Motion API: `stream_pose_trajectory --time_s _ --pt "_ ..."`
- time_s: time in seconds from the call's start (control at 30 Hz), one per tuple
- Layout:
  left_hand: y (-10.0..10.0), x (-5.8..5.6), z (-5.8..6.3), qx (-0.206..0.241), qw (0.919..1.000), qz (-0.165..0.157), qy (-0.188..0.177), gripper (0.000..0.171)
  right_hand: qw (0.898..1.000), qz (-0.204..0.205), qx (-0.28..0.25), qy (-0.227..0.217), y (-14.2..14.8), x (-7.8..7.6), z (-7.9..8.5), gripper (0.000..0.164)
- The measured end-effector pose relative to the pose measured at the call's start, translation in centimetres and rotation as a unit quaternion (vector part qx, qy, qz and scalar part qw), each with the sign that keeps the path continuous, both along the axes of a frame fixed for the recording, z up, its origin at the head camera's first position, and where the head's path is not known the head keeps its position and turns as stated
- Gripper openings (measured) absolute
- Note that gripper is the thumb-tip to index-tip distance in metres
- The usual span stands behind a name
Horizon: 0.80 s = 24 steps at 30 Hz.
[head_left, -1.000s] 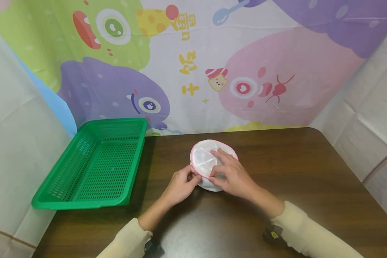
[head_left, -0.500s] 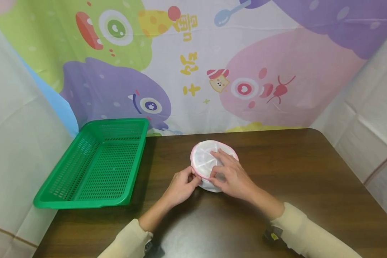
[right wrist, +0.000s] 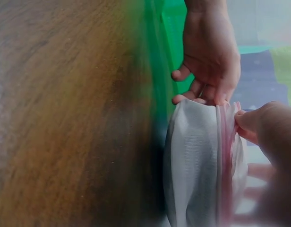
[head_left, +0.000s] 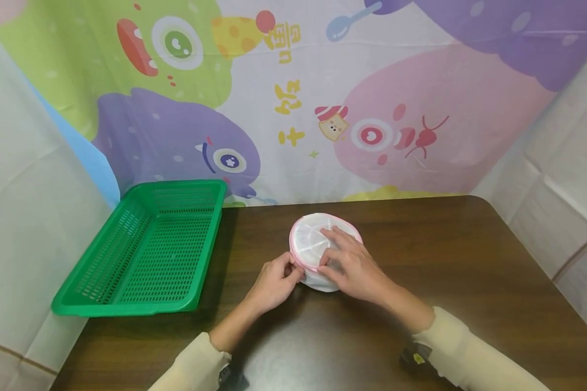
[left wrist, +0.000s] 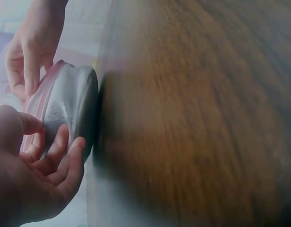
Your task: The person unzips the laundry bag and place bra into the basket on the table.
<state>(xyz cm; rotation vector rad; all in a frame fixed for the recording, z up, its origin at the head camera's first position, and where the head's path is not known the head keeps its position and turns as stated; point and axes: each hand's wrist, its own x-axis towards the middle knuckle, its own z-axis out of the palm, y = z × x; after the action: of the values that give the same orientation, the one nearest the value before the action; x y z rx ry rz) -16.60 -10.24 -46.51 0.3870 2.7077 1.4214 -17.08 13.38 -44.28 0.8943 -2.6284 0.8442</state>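
Observation:
A round white mesh laundry bag (head_left: 309, 238) with pink edging stands on the table in the head view. My left hand (head_left: 273, 281) pinches the front left of its rim between thumb and index finger. Beside it, my right hand (head_left: 356, 269) pinches the front edge with thumb and index finger, its other fingers spread over the top panel. In the right wrist view, a pink zipper band (right wrist: 226, 161) runs round the bag's upper edge, and the right thumb presses at it. The left wrist view shows the bag's soft mesh side (left wrist: 60, 106), with the left hand's lower fingers curled against it.
A green plastic basket (head_left: 195, 293) with slotted walls stands at the left of the brown wooden table (head_left: 445, 255). Behind the table hangs a cloth with cartoon monsters (head_left: 293, 168). Pale sheeting (head_left: 562, 179) borders the right side.
Both hands keep their pinch on the bag's front edge and have hardly moved. Between them, the pink edging now shows slightly wider. The head view has shifted a little.

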Motion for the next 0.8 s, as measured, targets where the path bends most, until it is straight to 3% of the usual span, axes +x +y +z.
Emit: stream_pose_trajectory --time_s 0.23,0.27,0.4,0.43,0.5,0.67,0.8 --pt "-0.4 0.0 -0.2 0.006 0.9998 -0.015 0.009 0.01 1.0 0.005 -0.006 -0.003 0.1 -0.3 0.3 0.015" --pt "-0.6 -0.3 -0.9 0.01 0.9993 -0.025 0.026 0.013 1.0 0.007 -0.009 -0.003 0.1 -0.4 0.4 0.014" --pt "-0.9 -0.4 -1.3 0.024 0.998 -0.035 0.048 0.014 1.0 0.006 -0.022 -0.012 0.3 -0.6 0.9 0.014" --pt "-1.0 -0.8 -2.1 0.025 0.997 -0.041 0.061 0.016 1.0 0.005 -0.025 -0.017 0.3 -0.6 1.1 0.014" --pt "-1.0 -0.6 -1.6 0.024 0.9979 -0.034 0.05 0.014 0.999 0.001 -0.026 -0.029 0.4 -0.6 1.3 0.014" --pt "-1.2 -1.1 -2.3 0.025 0.998 -0.032 0.049 0.013 0.998 -0.004 -0.033 -0.046 0.5 -0.6 1.9 0.012" --pt "-1.6 -2.3 -4.7 0.015 0.9968 -0.03 0.073 0.012 0.997 -0.007 -0.053 -0.052 0.7 -0.8 2.4 0.01"
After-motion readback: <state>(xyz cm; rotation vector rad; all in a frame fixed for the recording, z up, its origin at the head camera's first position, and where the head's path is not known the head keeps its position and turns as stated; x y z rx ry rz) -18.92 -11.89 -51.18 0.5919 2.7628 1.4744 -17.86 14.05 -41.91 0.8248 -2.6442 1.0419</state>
